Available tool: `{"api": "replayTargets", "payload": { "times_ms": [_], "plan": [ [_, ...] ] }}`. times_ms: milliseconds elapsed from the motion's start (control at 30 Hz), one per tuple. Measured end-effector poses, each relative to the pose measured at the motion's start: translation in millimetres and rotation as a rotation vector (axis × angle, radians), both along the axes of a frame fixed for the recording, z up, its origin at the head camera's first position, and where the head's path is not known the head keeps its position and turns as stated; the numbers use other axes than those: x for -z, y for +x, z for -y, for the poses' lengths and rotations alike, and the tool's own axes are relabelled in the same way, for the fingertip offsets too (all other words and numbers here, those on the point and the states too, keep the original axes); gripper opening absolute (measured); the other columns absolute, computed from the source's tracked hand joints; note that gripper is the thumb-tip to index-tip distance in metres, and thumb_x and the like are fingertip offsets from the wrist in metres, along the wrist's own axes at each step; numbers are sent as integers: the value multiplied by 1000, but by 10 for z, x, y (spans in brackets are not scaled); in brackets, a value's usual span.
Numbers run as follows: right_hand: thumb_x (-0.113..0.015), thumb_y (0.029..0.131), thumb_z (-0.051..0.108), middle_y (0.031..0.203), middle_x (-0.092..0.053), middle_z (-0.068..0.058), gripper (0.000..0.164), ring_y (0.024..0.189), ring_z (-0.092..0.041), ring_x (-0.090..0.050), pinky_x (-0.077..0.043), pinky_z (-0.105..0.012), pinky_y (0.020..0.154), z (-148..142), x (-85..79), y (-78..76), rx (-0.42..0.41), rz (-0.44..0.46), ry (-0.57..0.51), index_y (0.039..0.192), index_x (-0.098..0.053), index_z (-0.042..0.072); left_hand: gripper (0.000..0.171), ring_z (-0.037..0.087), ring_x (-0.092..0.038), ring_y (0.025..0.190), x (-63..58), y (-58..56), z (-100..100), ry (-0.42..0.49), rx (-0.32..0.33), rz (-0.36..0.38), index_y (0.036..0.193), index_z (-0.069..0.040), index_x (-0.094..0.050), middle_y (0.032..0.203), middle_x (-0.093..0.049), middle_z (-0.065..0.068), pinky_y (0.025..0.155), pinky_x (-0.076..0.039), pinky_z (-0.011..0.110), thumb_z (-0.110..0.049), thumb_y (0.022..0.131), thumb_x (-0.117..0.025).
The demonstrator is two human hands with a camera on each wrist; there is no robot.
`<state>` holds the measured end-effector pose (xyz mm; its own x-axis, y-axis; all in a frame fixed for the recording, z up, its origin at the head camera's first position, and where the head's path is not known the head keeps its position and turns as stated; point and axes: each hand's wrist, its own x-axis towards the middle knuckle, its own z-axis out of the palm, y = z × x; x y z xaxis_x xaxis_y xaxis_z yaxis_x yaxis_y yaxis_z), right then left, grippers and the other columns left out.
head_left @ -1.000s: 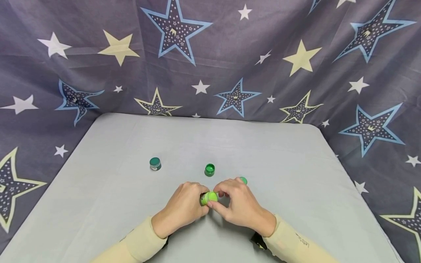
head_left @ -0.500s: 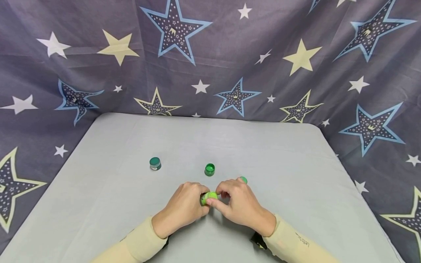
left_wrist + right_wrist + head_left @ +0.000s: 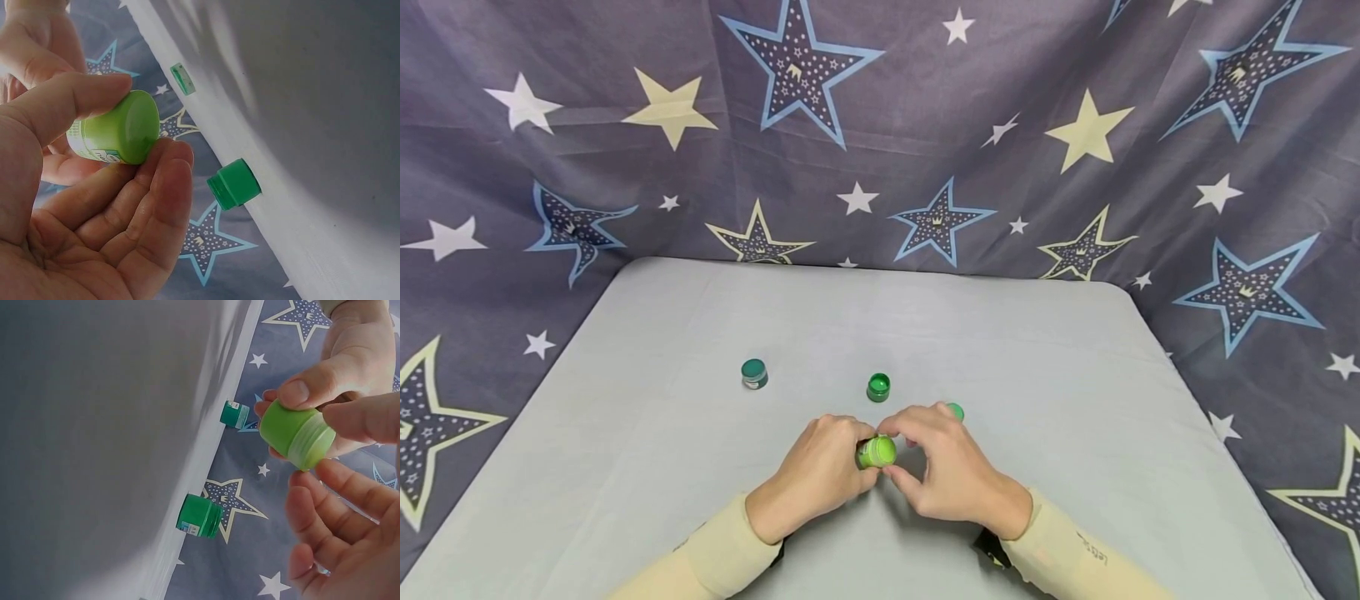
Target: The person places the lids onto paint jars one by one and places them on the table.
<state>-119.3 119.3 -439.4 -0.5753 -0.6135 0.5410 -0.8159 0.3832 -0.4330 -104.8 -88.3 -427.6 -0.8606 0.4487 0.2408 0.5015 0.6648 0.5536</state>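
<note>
My left hand [image 3: 823, 458] grips a small light-green paint jar [image 3: 281, 425], tilted so its lid [image 3: 312, 444] faces my right hand [image 3: 943, 462]. In the right wrist view, a pale see-through band runs round the lid's side. My right thumb and fingertips are at opposite sides of the lid's rim, pinching it. The left wrist view shows the jar's smooth green base, with my left thumb over it and the fingers underneath. Beyond the hands stands a darker green jar [image 3: 878, 388] with its top uncovered.
A teal jar [image 3: 754, 374] with its lid on stands at the left. A green lid [image 3: 955, 411] lies beyond my right hand, partly hidden by it. All rest on a grey-white tabletop [image 3: 1037, 350], with a star-patterned cloth [image 3: 895, 150] behind.
My right thumb has shifted from across the lid's face back to its lower edge, and the fingers have moved left onto its upper edge. The left hand and jar stay in place.
</note>
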Motion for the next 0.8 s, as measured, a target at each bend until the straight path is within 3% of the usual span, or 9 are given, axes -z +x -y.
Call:
{"api": "replayTargets", "payload": {
  "times_ms": [367, 800],
  "plan": [
    [-85, 81, 18, 93, -69, 10, 25, 77, -12, -62, -40, -26, 76, 15, 25, 4, 22, -15, -6, 102, -71, 17, 21, 3, -44, 57, -9, 2, -6, -4, -6, 14, 77, -17, -71, 64, -57, -7, 53, -41, 23, -6, 72, -88],
    [-82, 87, 36, 74, -63, 5, 24, 66, -13, -57, -37, -25, 68, 35, 30, 6, 114, -2, 17, 84, -67, 19, 30, 3, -39, 55, -10, 4, -8, -20, 4, -3, 68, -21, -62, 58, -47, -11, 52, -37, 23, -6, 71, -87]
  ]
}}
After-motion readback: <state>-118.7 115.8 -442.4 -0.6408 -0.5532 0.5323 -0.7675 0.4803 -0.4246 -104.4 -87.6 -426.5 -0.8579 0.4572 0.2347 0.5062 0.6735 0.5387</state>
